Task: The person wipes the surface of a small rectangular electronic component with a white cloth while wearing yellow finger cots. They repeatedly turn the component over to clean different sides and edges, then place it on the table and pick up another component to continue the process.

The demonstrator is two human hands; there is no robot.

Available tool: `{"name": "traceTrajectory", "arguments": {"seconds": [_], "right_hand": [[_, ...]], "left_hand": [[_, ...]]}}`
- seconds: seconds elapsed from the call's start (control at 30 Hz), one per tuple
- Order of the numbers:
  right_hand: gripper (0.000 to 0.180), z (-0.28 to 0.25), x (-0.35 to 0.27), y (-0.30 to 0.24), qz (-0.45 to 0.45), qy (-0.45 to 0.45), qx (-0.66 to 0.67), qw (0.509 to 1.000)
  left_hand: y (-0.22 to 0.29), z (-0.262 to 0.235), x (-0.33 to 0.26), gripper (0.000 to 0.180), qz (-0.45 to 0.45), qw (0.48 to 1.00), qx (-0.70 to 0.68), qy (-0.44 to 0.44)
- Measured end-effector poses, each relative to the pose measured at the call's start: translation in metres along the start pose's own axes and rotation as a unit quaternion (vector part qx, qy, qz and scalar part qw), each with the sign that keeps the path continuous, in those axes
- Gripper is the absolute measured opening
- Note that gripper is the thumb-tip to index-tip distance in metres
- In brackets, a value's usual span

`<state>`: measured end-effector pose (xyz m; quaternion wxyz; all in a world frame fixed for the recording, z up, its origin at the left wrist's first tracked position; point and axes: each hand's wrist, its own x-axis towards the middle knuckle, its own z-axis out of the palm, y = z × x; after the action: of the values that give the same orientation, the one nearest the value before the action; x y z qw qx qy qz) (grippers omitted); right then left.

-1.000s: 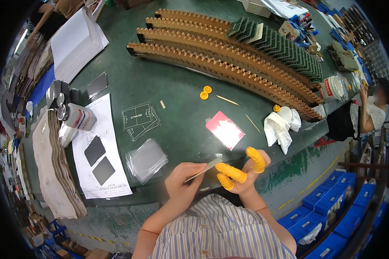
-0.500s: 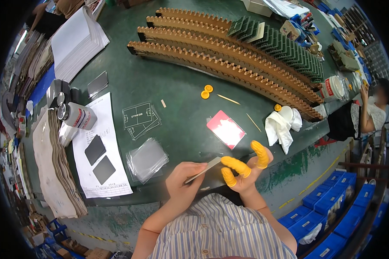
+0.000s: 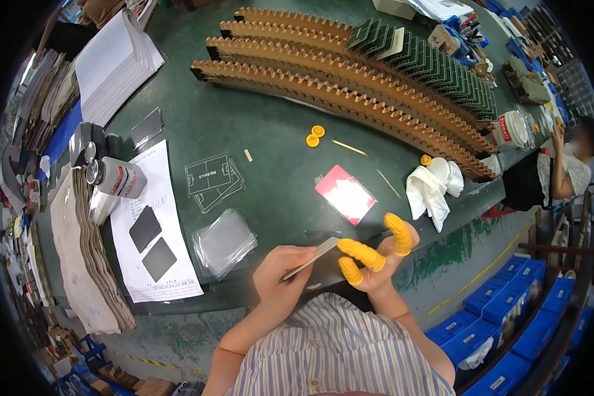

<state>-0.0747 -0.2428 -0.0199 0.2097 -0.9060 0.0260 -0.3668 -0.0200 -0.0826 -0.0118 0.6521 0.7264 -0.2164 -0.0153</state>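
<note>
My left hand [image 3: 280,277] pinches a thin flat grey panel [image 3: 313,256] by its near end, held edge-on just above the front edge of the green table [image 3: 264,125]. My right hand [image 3: 373,261] wears yellow finger cots and touches the panel's far end with its fingertips, fingers spread. A stack of clear plastic sleeves [image 3: 223,241] lies just left of my left hand. A red-and-white card [image 3: 344,193] lies beyond my right hand.
Long cardboard slotted racks [image 3: 350,99] holding dark green boards [image 3: 435,66] curve across the far side. A white sheet with two dark squares [image 3: 152,237], a can [image 3: 115,177], clear printed films [image 3: 211,178], loose yellow cots [image 3: 314,135], a white cloth [image 3: 432,185]. Another person [image 3: 567,165] sits at right.
My right hand's fingers have shifted along the panel's far end and spread a little wider. My left hand keeps its grip in the same place.
</note>
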Motion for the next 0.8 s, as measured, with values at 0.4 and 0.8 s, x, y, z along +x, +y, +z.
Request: {"name": "traceTrajectory", "arguments": {"seconds": [0.4,0.8], "right_hand": [[0.021,0.0006,-0.0009,0.0013,-0.030,-0.002,0.011,0.999],[0.022,-0.0004,-0.0002,0.0011,-0.032,-0.005,0.000,0.999]], "left_hand": [[-0.0021,-0.0011,-0.0001,0.015,0.015,1.000,0.012,-0.012],[-0.0035,-0.0010,-0.0002,0.017,0.023,1.000,0.015,-0.014]]}}
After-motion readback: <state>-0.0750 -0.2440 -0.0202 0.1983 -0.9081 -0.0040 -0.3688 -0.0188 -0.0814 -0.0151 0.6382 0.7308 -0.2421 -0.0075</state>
